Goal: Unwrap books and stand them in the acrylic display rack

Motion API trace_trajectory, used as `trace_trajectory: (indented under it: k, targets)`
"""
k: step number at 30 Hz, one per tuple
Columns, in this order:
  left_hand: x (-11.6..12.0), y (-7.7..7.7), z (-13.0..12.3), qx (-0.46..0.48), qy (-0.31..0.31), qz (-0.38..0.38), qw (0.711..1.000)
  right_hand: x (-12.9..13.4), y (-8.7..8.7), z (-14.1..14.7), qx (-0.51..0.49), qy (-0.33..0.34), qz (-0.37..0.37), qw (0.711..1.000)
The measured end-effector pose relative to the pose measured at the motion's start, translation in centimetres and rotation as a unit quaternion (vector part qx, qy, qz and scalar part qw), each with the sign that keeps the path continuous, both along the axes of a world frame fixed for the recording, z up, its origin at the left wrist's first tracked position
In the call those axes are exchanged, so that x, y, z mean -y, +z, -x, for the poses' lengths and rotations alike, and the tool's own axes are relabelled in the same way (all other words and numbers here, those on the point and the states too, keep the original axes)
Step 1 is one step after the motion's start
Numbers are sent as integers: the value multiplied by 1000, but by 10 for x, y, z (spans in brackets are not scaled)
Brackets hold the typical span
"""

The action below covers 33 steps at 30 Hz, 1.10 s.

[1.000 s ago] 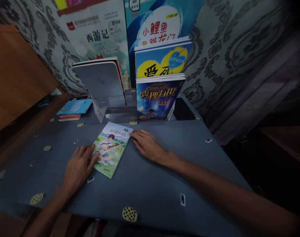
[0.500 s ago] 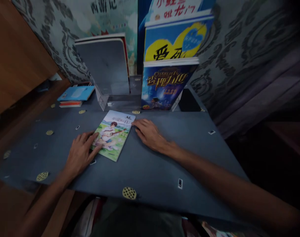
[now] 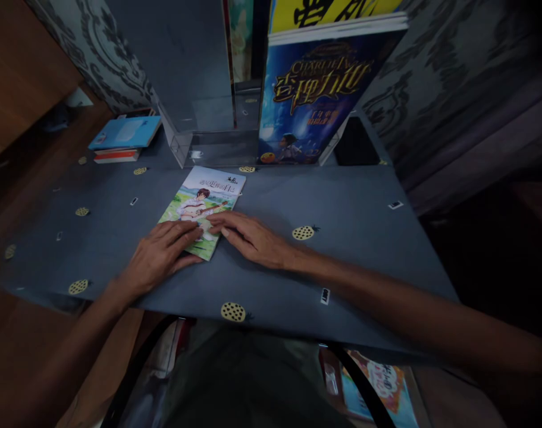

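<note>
1 thin, green-and-white illustrated paperback (image 3: 204, 199) lies flat just in front of transparent plastic bookstand (image 3: 180, 148): laid out, cover not yet turned. L hand (image 3: 161, 252) rests on it, fingers extended; R hand (image 3: 257, 241) loosely bent, fingertips over cover; neither clenched. Grey-blue patterned tablecloth (image 3: 351, 238): room front-L & front-R of stand; near edge farthest from stand.

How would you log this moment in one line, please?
left hand: on rectangular green-and-white paperback | right hand: fingers over paperback | paperback: flat on grey-blue cloth
</note>
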<state>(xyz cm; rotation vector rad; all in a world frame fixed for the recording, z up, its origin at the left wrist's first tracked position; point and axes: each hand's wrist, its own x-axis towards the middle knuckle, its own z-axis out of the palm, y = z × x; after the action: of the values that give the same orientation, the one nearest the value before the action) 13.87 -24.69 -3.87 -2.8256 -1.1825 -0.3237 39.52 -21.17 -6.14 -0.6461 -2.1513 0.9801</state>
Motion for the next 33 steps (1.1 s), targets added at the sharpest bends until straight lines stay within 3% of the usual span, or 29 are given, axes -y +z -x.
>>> trace_trajectory:
  k: [5, 10, 20, 23, 26, 30, 33]
  targets:
    - [-5, -1, 3, 5, -20, -23, 1000, 2, 4, -3, -4, 12, 11, 1000]
    - [-6, 0, 4, 17, -4, 6, 1000, 4, 6, -5, -15, 30, 29, 999]
    - [-6, -5, 5, 29, -3, -7, 1000, 7, 8, -5, -15, 40, 2, 999]
    - [-5, -6, 5, 34, -18, -25, 999, 10, 7, -4, 9, 67, -18, 998]
    - [-3, -3, 4, 52, -20, -26, 998, 14, 4, -1, 49, 97, -83, 991]
    - [-8, 2, 0, 83, -5, 8, 997, 21, 6, -1, 74, 113, -146, 980]
    - [-26, 2, -3, 74, 68, 10, 995, 23, 11, -2, 89, 71, -128, 985]
